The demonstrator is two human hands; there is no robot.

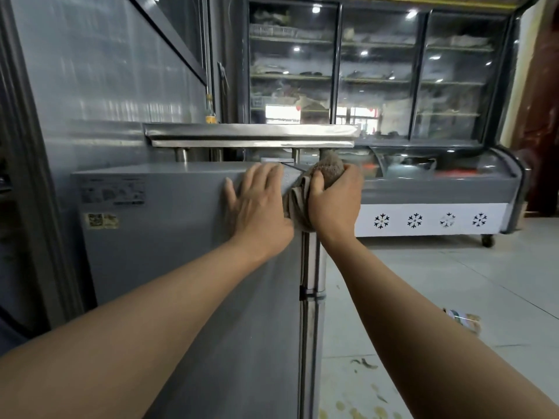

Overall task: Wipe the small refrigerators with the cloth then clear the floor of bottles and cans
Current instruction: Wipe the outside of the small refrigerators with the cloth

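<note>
A small grey refrigerator (pixel 169 237) stands in front of me, its side panel facing me with stickers at the upper left. My left hand (pixel 257 207) rests flat with straight fingers on the panel near its upper right corner. My right hand (pixel 332 198) grips a brownish cloth (pixel 331 169) bunched against the top front corner of the refrigerator; part of the cloth hangs down between my hands. A bottle or can (pixel 462 322) lies on the tiled floor to the right, partly hidden by my right forearm.
A steel counter ledge (pixel 251 134) runs just behind the refrigerator. A tall glass-door display cooler (pixel 378 71) and a low chest display case (pixel 438 182) stand at the back right. A big grey cabinet (pixel 90 71) fills the left. Stains mark the floor (pixel 438 267).
</note>
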